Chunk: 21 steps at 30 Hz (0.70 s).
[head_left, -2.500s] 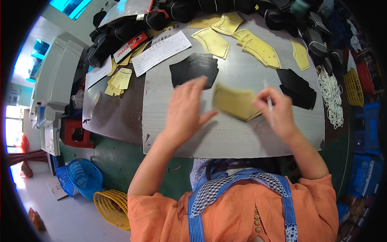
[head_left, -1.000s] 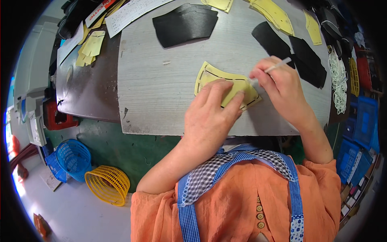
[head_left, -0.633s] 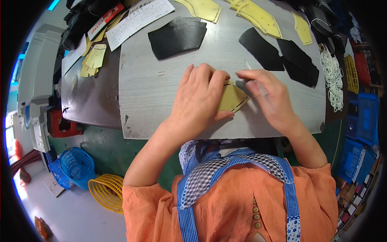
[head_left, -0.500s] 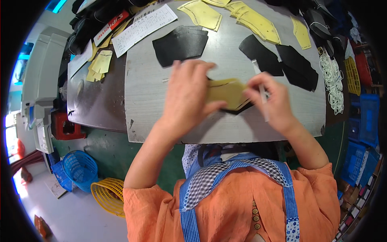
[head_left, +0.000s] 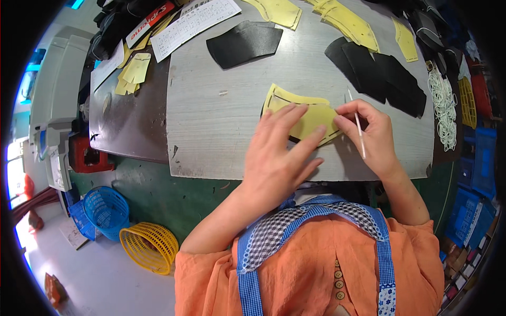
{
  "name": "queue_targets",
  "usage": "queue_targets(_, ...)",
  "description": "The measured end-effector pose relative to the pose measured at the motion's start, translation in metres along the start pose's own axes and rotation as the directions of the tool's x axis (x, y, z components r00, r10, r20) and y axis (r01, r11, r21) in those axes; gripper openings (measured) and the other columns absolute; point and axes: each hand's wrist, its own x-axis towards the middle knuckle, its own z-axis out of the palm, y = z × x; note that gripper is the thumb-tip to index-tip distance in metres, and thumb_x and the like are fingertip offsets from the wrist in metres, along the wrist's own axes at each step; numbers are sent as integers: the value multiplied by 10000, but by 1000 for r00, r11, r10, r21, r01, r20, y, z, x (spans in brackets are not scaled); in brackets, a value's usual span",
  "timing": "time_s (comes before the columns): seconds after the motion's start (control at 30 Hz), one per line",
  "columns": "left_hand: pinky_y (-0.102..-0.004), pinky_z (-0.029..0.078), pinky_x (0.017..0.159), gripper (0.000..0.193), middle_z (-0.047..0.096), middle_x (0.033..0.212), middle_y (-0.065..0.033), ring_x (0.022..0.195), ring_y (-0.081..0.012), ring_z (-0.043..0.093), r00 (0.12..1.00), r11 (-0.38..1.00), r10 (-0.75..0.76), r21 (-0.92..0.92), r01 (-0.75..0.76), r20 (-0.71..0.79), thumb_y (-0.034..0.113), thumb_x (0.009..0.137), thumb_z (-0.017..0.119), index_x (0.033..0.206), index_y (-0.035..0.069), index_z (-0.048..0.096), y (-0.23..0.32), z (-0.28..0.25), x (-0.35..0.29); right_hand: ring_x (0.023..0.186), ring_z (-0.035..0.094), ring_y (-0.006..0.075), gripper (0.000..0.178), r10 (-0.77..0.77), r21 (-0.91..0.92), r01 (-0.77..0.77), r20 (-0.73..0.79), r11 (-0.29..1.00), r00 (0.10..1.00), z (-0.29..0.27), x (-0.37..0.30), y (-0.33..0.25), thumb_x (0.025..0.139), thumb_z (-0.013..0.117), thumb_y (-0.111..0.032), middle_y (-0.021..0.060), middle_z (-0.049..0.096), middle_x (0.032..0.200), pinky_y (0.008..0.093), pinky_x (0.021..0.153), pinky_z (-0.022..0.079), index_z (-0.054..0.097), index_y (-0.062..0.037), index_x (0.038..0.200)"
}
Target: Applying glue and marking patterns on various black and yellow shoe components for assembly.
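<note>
A yellow pattern template [head_left: 316, 114] with dark slot lines lies on the pale work board, over a black piece whose edge peeks out at the left and below. Spread across the template's lower left is my left hand [head_left: 275, 152], open, its fingers pressing on it. My right hand [head_left: 373, 134] is closed at the template's right end, thumb and index finger at its edge. A slim, white, pen-like stick [head_left: 360, 136] is held in that hand, its thin tip pointing away from me.
Black cut pieces lie beyond my hands, one stack [head_left: 245, 45] left and an overlapping group [head_left: 387, 79] right. More yellow templates [head_left: 350, 26] sit at the far edge. A printed sheet [head_left: 195, 26] is at far left, a white cord bundle [head_left: 443, 110] at right.
The template and black piece have come down onto the board from between my hands. My left hand has shifted right and spread flat. Another black piece now lies on the right group.
</note>
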Motion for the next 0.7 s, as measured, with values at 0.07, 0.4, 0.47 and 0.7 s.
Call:
queue_targets(0.07, -464, 440, 1024, 458, 529, 1334, -172, 1220, -380, 523, 1000, 1000, 11, -8, -12, -22, 162, 759, 774, 1208, 164, 677, 6, 13, 3, 706, 645, 152, 152, -80, -130, 80, 5, 988, 997, 6, 0, -1, 854, 738, -110, 77, 674, 812, 289, 654, 503, 662, -5, 934)
queue_targets(0.4, -493, 439, 1040, 330, 573, 1293, -148, 1247, -345, 540, 1000, 1000, 1, 21, -1, 11, 141, 835, 713, 1162, 174, 697, 6, 18, -3, 816, 626, 150, 225, -263, 88, 263, -10, 961, 965, -10, 34, -22, 937, 656, -171, 71, 637, 934, 283, 738, 500, 618, 7, 1070)
queue_targets(0.47, -511, 425, 1055, 331, 566, 1309, -136, 1265, -341, 530, 999, 1000, -14, -2, 14, 31, 132, 822, 710, 1150, 173, 698, 5, 17, -3, 821, 631, 135, 263, -213, 229, 193, 64, 954, 975, -5, 44, -22, 967, 619, -248, 75, 655, 909, 247, 753, 501, 634, -15, 1088)
queue_targets(0.7, -508, 372, 1105, 356, 523, 1312, -176, 1319, -339, 460, 988, 997, -20, -64, 30, 153, 119, 797, 631, 1150, 107, 679, 2, 16, -7, 777, 642, 182, 139, -677, -125, 767, 395, 630, 621, 55, 70, -25, 946, 611, -158, 70, 671, 904, 293, 709, 517, 677, -40, 978)
